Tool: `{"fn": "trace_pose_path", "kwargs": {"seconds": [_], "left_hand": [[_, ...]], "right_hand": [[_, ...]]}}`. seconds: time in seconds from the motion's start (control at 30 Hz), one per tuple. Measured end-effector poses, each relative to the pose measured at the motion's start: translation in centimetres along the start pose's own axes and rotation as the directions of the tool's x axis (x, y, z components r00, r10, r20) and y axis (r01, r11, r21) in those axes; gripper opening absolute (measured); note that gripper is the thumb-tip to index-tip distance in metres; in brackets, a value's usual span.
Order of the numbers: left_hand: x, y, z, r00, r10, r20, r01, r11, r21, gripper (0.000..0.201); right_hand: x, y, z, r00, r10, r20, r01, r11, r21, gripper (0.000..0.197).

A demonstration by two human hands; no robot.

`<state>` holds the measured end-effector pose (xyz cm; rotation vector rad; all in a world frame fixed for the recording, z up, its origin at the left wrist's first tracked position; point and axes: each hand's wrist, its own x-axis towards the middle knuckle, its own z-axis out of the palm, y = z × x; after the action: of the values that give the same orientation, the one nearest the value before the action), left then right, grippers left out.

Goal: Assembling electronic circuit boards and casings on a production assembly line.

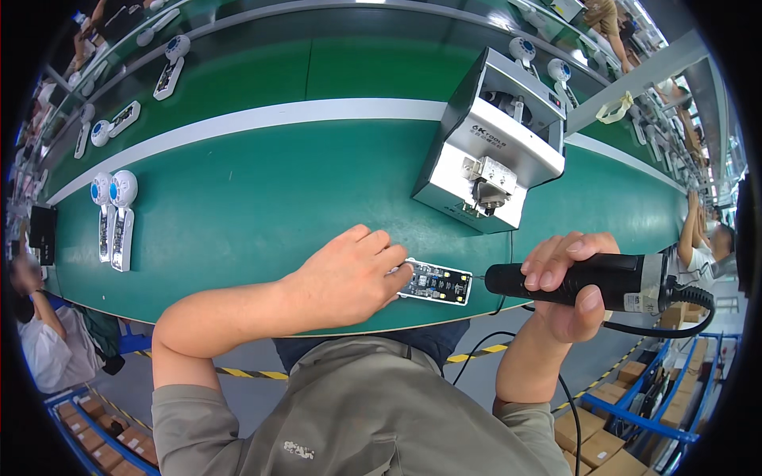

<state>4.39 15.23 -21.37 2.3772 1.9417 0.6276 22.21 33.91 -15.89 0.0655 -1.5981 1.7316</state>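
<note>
In my right hand [567,274] is a black electric screwdriver [603,282], held level with its tip pointing left. The tip comes close to the right end of a white handle-shaped housing with a dark circuit board [436,283]; whether it touches, I cannot tell. My left hand [357,274] lies over the left part of this housing, fingers curled on it and pressing it near the table's front edge. That covered part is hidden. A cord [690,325] runs from the screwdriver's back end.
A silver and black screw feeder [492,151] stands beyond my hands at the right. Two white units with round heads [117,214] lie at the left of the green table [262,198]. More such units [171,67] rest on the far belt. Other people sit at both sides.
</note>
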Motion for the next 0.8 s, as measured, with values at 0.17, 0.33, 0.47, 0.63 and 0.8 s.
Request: {"fn": "trace_pose_path", "kwargs": {"seconds": [0.17,0.33,0.47,0.63,0.8], "left_hand": [[-0.09,0.18,-0.14,0.993,-0.043,0.106,0.042,0.999,0.016,0.027],[-0.08,0.14,0.01,0.99,-0.055,0.132,0.053,0.998,0.017,0.032],[-0.03,0.11,-0.04,0.99,-0.051,0.131,0.049,0.999,0.016,0.032],[0.05,0.0,0.0,0.989,-0.049,0.137,0.048,0.999,0.01,0.033],[0.26,-0.08,-0.04,0.987,-0.055,0.151,0.055,0.998,0.0,0.032]], "right_hand": [[0.08,0.03,-0.38,0.998,-0.011,0.061,0.013,0.999,-0.034,0.037],[0.04,-0.22,0.15,1.0,0.008,0.015,-0.008,1.0,-0.005,0.039],[-0.12,-0.28,-0.1,1.0,0.024,0.005,-0.024,1.0,0.019,0.039],[-0.08,0.03,-0.4,0.999,0.029,0.032,-0.03,0.999,0.035,0.037],[-0.07,0.37,-0.35,0.999,0.04,0.033,-0.041,0.998,0.049,0.035]]}}
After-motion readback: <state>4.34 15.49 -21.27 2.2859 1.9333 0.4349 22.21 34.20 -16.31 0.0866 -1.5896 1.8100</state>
